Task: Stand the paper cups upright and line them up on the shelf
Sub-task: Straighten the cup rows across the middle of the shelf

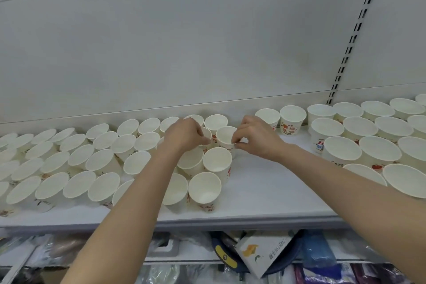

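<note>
Packaged goods [318, 249] and white box [262, 253] on lower tier; slotted upright [359, 25].

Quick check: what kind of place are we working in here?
Probably a shop aisle: a white metal shelf with a slotted upright behind, rows of paper cups, and packaged goods on the tier below.

Two bare forearms reaching forward, left grip [184, 132] curled, right grip [255, 137] pinching with thumb and fingertips

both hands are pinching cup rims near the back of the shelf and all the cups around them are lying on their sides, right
Not quite. The left hand and right hand do pinch paper cups near the shelf back, but the head view shows the surrounding cups upright, mouths up.
</note>
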Motion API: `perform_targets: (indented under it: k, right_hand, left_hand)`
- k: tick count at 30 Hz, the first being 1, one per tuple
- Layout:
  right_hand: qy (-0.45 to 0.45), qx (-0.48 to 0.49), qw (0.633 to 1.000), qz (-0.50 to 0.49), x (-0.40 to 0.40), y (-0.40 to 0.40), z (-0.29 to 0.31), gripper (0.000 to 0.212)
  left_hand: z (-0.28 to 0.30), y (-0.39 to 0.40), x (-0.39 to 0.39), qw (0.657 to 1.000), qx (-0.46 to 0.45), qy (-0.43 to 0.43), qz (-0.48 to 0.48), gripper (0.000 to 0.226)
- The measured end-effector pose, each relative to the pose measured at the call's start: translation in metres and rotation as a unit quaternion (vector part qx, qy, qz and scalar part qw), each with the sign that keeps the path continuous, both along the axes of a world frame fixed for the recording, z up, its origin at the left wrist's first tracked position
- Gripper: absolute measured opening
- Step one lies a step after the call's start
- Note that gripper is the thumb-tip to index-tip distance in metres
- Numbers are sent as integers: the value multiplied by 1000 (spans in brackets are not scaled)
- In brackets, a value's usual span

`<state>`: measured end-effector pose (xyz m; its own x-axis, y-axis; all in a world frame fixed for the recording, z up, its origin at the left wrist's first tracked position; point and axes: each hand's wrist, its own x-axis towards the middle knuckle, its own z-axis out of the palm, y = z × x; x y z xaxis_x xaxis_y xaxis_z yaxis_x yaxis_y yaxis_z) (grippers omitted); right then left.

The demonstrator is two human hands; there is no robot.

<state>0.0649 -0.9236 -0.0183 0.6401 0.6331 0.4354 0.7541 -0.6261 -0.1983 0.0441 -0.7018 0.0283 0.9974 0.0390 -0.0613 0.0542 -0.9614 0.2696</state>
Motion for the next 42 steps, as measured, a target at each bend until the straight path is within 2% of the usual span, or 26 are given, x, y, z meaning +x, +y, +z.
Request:
perform_targets:
  k: [2, 5, 7, 11, 14, 16, 20, 24, 27, 29, 32, 35, 39, 42]
  right_hand:
    - [30, 17, 999, -41, -3, -12, 6, 8]
    - [62, 48, 993, -89, -11, -35, 15, 9]
    - [76, 54, 989, -113, -16, -54, 19, 8]
    - [104, 45, 980, -162, -20, -89, 25, 10]
    - [113, -2, 977, -181, -22, -109, 29, 10]
    - [111, -45, 976, -180, -24, -120, 30, 7]
    - [101, -93, 977, -163, -25, -141, 29, 6]
    - [93, -155, 970, -166, -23, -150, 34, 11]
    - [113, -134, 970, -169, -23, -153, 36, 16]
    - [106, -90, 976, -167, -25, -153, 37, 20]
    - [81, -78, 979, -171, -30, -148, 35, 26]
    - [68, -104, 976, -180, -29, -138, 29, 24]
    - [66, -107, 974, -186, -26, -135, 25, 7]
    - [62, -93, 976, -188, -26, -142, 24, 4]
  left_hand:
    - [-3, -2, -1, 1000, 5, 15, -7, 17]
    - [-9, -6, -3, 999, 38, -10, -16, 9]
    - [-11, -11, -4, 995, 76, -54, -21, 4]
    - [2, -27, -11, 975, 140, -169, -42, 9]
    - [14, -54, -13, 966, 91, -227, -86, 10]
    - [18, -79, -13, 968, 57, -210, -128, 9]
    - [3, -121, -7, 971, 55, -129, -191, 8]
    - [-14, -145, -9, 970, 39, -123, -204, 10]
    - [-17, -149, -12, 969, 1, -127, -210, 16]
    - [-17, -142, -14, 969, -43, -125, -211, 28]
    - [-19, -127, -13, 964, -78, -126, -219, 33]
    - [-24, -120, -10, 965, -48, -122, -225, 28]
    - [-30, -129, -11, 971, -40, -132, -194, 7]
    - [-37, -135, -13, 970, -58, -151, -182, 8]
